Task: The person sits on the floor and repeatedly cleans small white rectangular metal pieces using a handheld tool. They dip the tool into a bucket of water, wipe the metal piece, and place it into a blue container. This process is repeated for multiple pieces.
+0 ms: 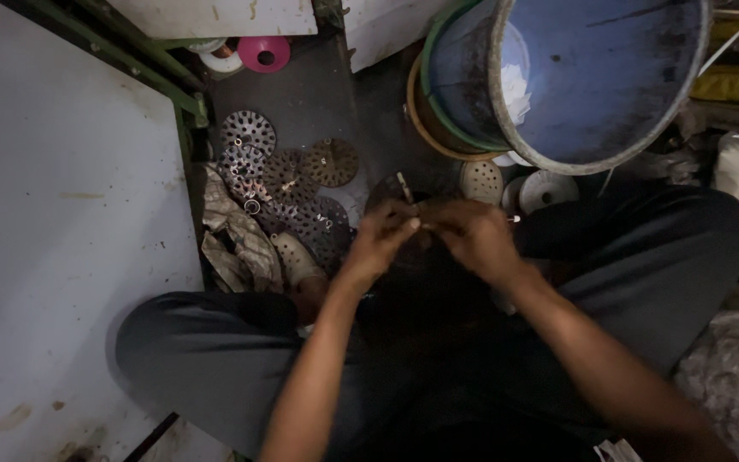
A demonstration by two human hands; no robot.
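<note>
Metal, thin and dull, is what both hands meet over: a small slender rod-like piece [405, 186] pokes up from between them, just above the person's lap. The left hand [380, 239] has its fingers [399, 218] pinched shut around the lower end of that piece; the right hand [472, 235] curls its fingers closed against the same spot, with a pale tip [513, 219] showing at its far side. What exactly sits between the fingertips is too small and dark to tell.

Judging by its size, the piece looks light and stiff, easy to drop, and best held by a fingertip pinch low down, as it is now.

On the dark floor [301, 103] left of the hands lie several perforated round metal discs [248, 131], overlapping, with small rings scattered on them and a crumpled rag [237, 231] beside them. Ahead, a big blue bucket [596, 77] tilts toward the camera, stained and apparently holding nothing; it nests among green and orange hoops [428, 98]. White round discs [545, 188] rest beneath its rim. A pink spool [264, 53] stands farther back, by a pale panel [62, 214].
</note>
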